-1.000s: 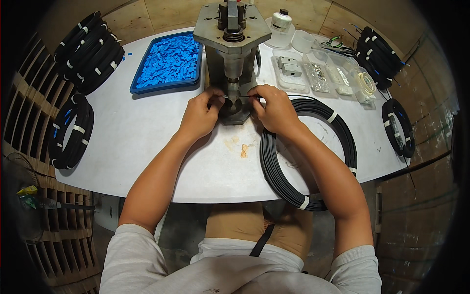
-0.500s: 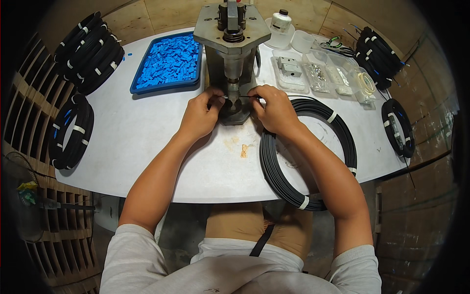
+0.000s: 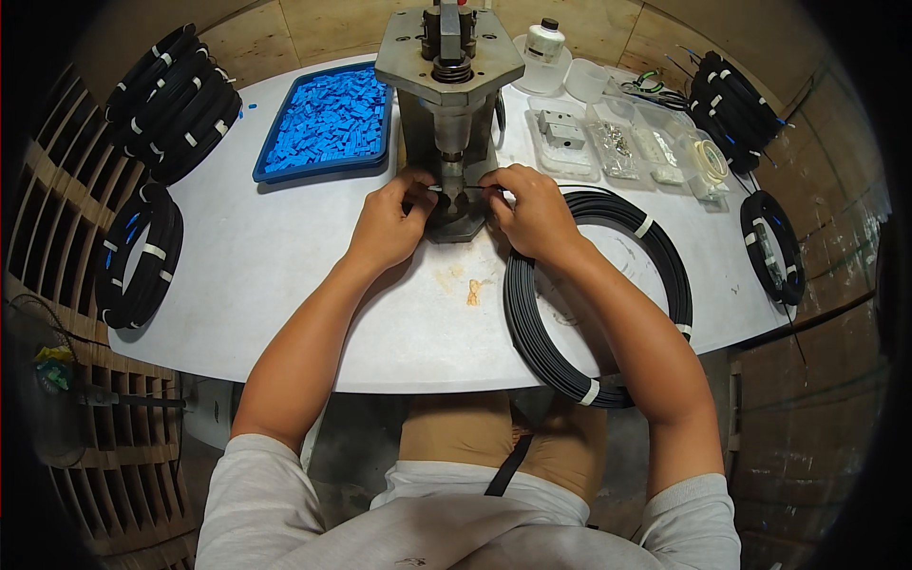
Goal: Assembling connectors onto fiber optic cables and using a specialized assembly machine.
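Both hands are at the base of a metal bench press (image 3: 403, 74), one on each side of its ram (image 3: 452, 138). My right hand (image 3: 534, 214) pinches the end of a black cable (image 3: 479, 187), which points in toward the press tooling. Beneath that forearm lies the large coil of black cable (image 3: 676, 271), bound with white tape and overhanging the table's front edge. On the other side, my left hand (image 3: 388, 220) is closed, thumb against fingers, right beside the tooling. Whatever it pinches is too small and too hidden to name.
A dark blue tray (image 3: 271, 175) full of small blue plastic pieces stands left of the press. Taped black coils (image 3: 176, 104) are stacked at the left edge, more (image 3: 731, 104) at the right. Clear boxes of small parts (image 3: 617, 152) and a white bottle (image 3: 545, 43) are behind the right hand.
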Motion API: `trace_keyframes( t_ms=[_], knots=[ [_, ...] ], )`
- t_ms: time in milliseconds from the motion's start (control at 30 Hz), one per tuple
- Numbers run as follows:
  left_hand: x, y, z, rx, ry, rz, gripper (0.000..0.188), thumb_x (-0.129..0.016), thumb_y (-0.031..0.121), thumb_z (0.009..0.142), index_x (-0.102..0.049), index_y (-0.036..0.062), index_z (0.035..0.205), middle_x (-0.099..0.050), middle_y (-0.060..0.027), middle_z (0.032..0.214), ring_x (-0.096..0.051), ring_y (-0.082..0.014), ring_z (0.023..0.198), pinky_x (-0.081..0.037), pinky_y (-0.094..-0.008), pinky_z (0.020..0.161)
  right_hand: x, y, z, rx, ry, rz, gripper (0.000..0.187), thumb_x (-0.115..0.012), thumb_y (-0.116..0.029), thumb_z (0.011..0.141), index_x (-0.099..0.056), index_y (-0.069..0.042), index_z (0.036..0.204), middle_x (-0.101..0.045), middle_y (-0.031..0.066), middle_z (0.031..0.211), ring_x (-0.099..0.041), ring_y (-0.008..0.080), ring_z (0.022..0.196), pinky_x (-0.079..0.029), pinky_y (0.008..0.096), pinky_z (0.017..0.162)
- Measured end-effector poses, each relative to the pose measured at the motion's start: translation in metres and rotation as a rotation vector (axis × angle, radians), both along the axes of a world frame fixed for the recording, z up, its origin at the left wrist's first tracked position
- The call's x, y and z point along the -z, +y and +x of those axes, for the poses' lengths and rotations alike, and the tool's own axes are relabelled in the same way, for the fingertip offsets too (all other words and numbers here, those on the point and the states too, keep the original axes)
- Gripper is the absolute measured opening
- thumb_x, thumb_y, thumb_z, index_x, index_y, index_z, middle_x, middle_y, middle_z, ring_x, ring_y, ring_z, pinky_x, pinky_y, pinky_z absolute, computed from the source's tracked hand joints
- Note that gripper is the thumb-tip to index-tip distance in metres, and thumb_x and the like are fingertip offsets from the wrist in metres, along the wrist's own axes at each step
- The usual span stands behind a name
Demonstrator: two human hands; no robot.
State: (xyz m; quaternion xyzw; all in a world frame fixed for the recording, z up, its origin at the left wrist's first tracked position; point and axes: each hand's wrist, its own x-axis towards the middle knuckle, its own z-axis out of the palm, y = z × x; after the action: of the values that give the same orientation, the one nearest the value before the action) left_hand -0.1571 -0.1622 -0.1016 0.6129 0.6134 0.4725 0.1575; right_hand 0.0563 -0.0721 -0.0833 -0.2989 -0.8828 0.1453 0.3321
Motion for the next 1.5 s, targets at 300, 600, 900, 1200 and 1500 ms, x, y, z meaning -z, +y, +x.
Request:
trace_keyframes(
  t_ms=[300,600,900,1200,1500],
  knots=[
    [-0.0030,-0.0007,0.0013,-0.003,-0.056,-0.069,0.023,-0.064,0.012,0.097,-0.067,-0.0012,0.115,-0.073,-0.0156,0.094,-0.069,-0.0215,0.088,-0.053,-0.0339,0.084,-0.0010,-0.0013,-0.0003,0.000,-0.001,-0.008,0.014,-0.067,-0.012,0.090,-0.072,-0.004,0.101,-0.070,0.0174,0.094,-0.066,0.0381,0.093,-0.052,0.0459,0.086],
    [-0.0028,0.0001,0.0012,-0.015,-0.015,-0.036,0.021,-0.062,0.012,0.097,-0.067,-0.0015,0.113,-0.074,-0.0161,0.094,-0.071,-0.0230,0.088,-0.054,-0.0339,0.083,-0.0017,-0.0016,-0.0001,-0.002,-0.019,0.018,0.015,-0.068,-0.012,0.089,-0.073,-0.004,0.102,-0.070,0.0175,0.094,-0.066,0.0377,0.094,-0.052,0.0457,0.087],
    [-0.0056,-0.0006,0.0015,-0.010,-0.014,-0.087,0.022,-0.061,0.012,0.098,-0.067,-0.0018,0.114,-0.074,-0.0164,0.095,-0.071,-0.0234,0.090,-0.054,-0.0340,0.085,-0.0032,-0.0024,0.0001,-0.008,-0.009,0.008,0.015,-0.068,-0.011,0.088,-0.074,-0.004,0.099,-0.070,0.0169,0.093,-0.066,0.0373,0.093,-0.052,0.0453,0.086],
    [-0.0011,0.0006,0.0012,-0.021,0.003,0.003,0.020,-0.063,0.012,0.096,-0.069,0.0025,0.112,-0.074,-0.0189,0.094,-0.073,-0.0290,0.085,-0.055,-0.0370,0.079,-0.0048,-0.0034,0.0001,-0.005,-0.010,0.009,0.015,-0.069,-0.010,0.087,-0.075,-0.004,0.099,-0.070,0.0166,0.093,-0.066,0.0370,0.093,-0.053,0.0449,0.085],
    [-0.0027,-0.0001,0.0021,-0.008,-0.053,-0.062,0.021,-0.063,0.011,0.097,-0.067,-0.0009,0.113,-0.073,-0.0148,0.095,-0.069,-0.0205,0.088,-0.053,-0.0327,0.084,-0.0042,-0.0031,-0.0001,-0.002,-0.017,0.021,0.016,-0.068,-0.010,0.087,-0.075,-0.004,0.100,-0.070,0.0169,0.093,-0.067,0.0371,0.092,-0.053,0.0450,0.085]
  ],
)
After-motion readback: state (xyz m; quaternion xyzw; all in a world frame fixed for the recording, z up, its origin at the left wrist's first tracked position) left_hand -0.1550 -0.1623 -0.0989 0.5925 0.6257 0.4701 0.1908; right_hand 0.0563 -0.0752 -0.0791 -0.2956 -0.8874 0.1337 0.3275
